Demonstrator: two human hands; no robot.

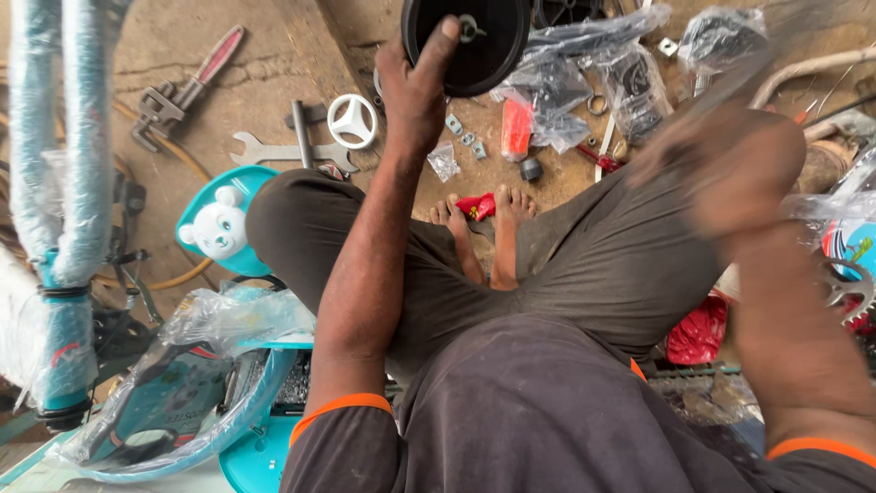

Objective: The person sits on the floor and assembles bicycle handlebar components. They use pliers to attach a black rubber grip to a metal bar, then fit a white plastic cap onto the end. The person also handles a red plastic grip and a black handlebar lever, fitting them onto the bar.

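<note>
I sit cross-legged on the floor and look down at my lap. My left hand reaches forward and grips a small black wheel by its rim, thumb over the face near the metal hub. My right hand is raised close to the camera and badly blurred; I cannot tell whether it holds anything. My bare feet rest ahead of my knees, with a red scrap between them.
A spanner, a pipe wrench and a white steering-wheel part lie on the concrete. Plastic bags of parts sit ahead. A teal bear-faced piece, a wrapped teal frame and a chainring flank me.
</note>
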